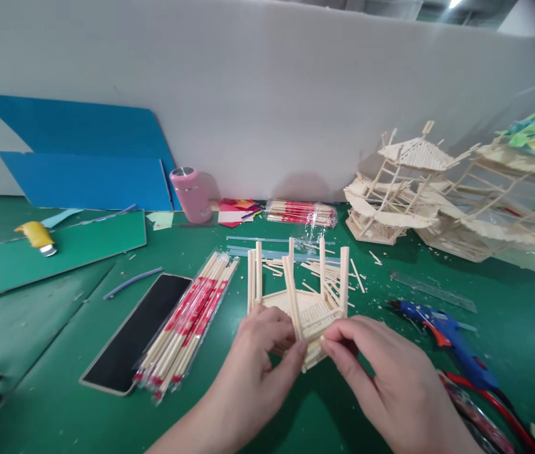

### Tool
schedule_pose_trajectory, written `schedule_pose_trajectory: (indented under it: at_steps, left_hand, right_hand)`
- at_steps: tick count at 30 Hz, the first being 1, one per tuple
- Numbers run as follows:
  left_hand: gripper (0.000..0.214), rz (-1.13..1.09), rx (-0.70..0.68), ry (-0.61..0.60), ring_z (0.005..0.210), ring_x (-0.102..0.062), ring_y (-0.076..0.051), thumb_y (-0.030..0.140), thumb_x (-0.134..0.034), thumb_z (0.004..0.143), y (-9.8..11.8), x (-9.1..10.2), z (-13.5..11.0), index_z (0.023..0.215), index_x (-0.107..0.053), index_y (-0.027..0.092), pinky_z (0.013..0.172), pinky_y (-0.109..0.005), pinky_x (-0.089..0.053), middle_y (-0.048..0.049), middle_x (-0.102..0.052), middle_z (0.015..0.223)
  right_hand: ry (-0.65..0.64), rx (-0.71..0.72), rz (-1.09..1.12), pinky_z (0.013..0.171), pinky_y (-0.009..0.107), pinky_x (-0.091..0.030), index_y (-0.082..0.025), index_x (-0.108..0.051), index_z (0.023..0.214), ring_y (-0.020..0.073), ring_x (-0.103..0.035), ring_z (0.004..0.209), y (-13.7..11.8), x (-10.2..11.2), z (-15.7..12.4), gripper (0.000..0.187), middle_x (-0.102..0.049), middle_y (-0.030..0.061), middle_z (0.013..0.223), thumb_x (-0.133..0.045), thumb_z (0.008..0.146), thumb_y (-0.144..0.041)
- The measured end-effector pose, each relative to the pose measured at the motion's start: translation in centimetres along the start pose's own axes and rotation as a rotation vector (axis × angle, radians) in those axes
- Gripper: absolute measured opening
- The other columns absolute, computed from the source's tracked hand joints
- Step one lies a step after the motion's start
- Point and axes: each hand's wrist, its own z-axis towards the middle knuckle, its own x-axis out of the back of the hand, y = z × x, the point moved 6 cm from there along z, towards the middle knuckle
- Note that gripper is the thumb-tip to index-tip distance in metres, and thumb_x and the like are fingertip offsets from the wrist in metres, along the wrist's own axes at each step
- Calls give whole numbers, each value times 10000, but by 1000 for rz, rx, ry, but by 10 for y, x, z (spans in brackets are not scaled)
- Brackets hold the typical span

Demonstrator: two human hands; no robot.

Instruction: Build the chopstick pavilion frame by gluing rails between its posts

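Observation:
A small wooden stick model (280, 301) with several upright posts and a flat base stands in front of me. My left hand (267, 353) grips its front left side, thumb against the foot of the front post (292, 296). At the front right, my right hand (366, 362) pinches a small piece at the model's lower edge, thumb and index finger together; the piece is mostly hidden by the fingertips. A slatted railing (317, 315) runs between the posts just behind the right fingers.
To the left lie wrapped chopsticks (191, 321) on a dark phone (137, 334). A blue glue gun (456, 343) rests right. Behind are a pink cup (191, 195), loose sticks (328, 274), a finished wooden pavilion (390, 202) and blue boards (87, 180). A yellow cutter (36, 236) lies far left.

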Motion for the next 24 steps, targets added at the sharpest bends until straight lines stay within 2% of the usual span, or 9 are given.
schedule_pose_trajectory:
  at_steps: [5, 10, 24]
  left_hand:
    - [267, 62, -36, 29, 708, -470, -167, 170, -458, 839, 4, -7, -3, 575, -493, 152, 710, -344, -379, -25, -513, 681]
    - [227, 101, -75, 45, 737, -457, -187, 173, -455, 837, 5, -14, -4, 623, -529, 151, 697, -353, -374, -47, -533, 716]
    - [214, 149, -105, 71, 741, -464, -188, 167, -466, 829, 2, -25, -7, 628, -542, 159, 672, -346, -334, -35, -567, 736]
  right_hand:
    - [-14, 12, -69, 553, 245, -425, -206, -545, 781, 132, -561, 607, 5, -5, -5, 144, -607, -1, 702, -438, 875, -222]
    - [-50, 7, -101, 567, 246, -417, -202, -548, 801, 136, -559, 619, 14, -8, -14, 142, -601, 11, 712, -440, 882, -247]
    - [-26, 16, -176, 564, 268, -391, -208, -552, 835, 155, -564, 619, 16, -13, -28, 105, -622, 8, 717, -469, 876, -257]
